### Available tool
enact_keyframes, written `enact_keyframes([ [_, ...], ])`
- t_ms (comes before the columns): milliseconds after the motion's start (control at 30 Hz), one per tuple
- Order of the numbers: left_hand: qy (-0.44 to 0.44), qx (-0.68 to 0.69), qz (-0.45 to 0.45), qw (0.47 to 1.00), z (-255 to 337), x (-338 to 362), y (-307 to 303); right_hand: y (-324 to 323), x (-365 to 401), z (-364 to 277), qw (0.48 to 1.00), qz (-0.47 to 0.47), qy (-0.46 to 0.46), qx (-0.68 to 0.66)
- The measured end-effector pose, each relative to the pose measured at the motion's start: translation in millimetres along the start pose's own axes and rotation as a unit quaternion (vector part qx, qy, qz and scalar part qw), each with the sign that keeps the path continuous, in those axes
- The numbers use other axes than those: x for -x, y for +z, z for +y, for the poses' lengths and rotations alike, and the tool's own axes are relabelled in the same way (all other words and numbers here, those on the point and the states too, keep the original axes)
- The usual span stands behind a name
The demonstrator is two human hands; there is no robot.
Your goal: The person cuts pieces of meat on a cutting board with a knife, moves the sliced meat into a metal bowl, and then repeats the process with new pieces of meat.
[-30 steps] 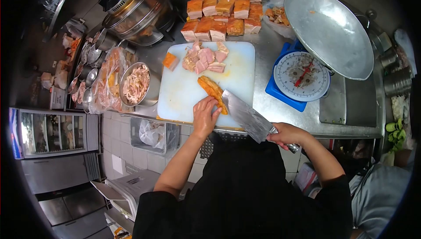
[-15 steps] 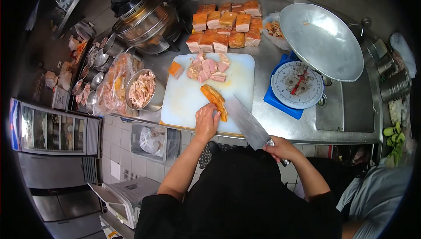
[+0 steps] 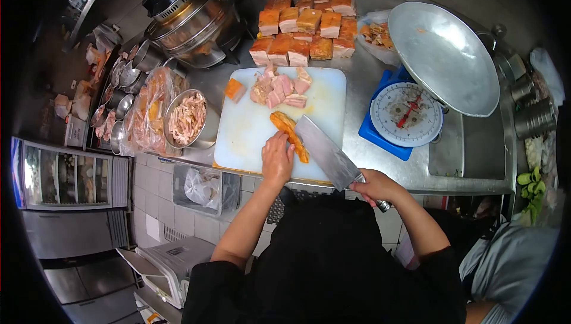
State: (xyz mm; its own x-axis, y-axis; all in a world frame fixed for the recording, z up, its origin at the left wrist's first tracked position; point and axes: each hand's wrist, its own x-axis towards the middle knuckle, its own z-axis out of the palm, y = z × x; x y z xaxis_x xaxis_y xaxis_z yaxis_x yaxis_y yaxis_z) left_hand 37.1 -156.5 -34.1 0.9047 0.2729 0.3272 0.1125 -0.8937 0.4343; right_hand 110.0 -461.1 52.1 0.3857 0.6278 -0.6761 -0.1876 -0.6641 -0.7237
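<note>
On the white cutting board [image 3: 238, 140], my left hand [image 3: 277, 159] has its fingers curled against a golden-brown strip of roast pork skin [image 3: 289, 132], pressing it down. My right hand [image 3: 375, 187] is wrapped around the handle of a cleaver [image 3: 324, 151]. The broad blade slants across the board's right side, its front corner close beside the strip. Above the strip sits a pile of pale pink pork pieces [image 3: 282, 89]. A single block of roast pork with brown skin [image 3: 235, 90] lies at the board's upper left corner.
Stacked roast pork blocks [image 3: 303, 27] stand behind the board. A blue dial scale [image 3: 406, 113] with a large metal pan [image 3: 443, 56] is on the right, beside a sink [image 3: 470, 151]. A metal pot of sliced meat [image 3: 187, 119] stands left. Someone's grey clothing [image 3: 511, 264] shows lower right.
The cleaver has moved left and its blade now lies closer to the pork skin strip. My left hand stays on the strip. The whole view has shifted slightly.
</note>
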Motion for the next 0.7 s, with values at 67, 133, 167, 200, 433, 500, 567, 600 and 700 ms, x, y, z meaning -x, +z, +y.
enact_keyframes([
  [67, -0.008, -0.002, -0.006, 1.0, -2, 0, 1, 0, -8, -3, 1.0, -0.003, 0.004, 0.003],
  [133, -0.002, 0.006, -0.005, 1.0, -2, 0, 0, 1, -15, -7, 1.0, -0.01, 0.009, 0.007],
  [167, -0.006, 0.005, -0.005, 1.0, -1, 0, -1, 1, -19, -12, 1.0, -0.009, 0.008, 0.011],
  [200, -0.009, 0.007, -0.007, 1.0, -2, 0, -1, 1, -23, -17, 1.0, -0.008, 0.007, 0.014],
  [433, -0.005, 0.006, -0.013, 1.0, -7, 1, 0, 1, -45, -37, 0.998, -0.014, -0.002, 0.057],
  [500, -0.006, 0.029, -0.017, 0.999, -18, -3, -1, 2, -40, -41, 0.998, -0.005, -0.007, 0.06],
  [567, -0.005, 0.056, -0.023, 0.998, -23, -8, 5, 2, -44, -34, 0.998, -0.009, -0.009, 0.054],
  [600, -0.019, 0.032, 0.02, 0.999, -22, -15, 6, 3, -44, -33, 0.999, -0.017, -0.01, 0.046],
  [700, -0.029, 0.004, 0.06, 0.998, -27, -32, 8, 4, -43, -37, 0.998, -0.005, -0.007, 0.056],
])
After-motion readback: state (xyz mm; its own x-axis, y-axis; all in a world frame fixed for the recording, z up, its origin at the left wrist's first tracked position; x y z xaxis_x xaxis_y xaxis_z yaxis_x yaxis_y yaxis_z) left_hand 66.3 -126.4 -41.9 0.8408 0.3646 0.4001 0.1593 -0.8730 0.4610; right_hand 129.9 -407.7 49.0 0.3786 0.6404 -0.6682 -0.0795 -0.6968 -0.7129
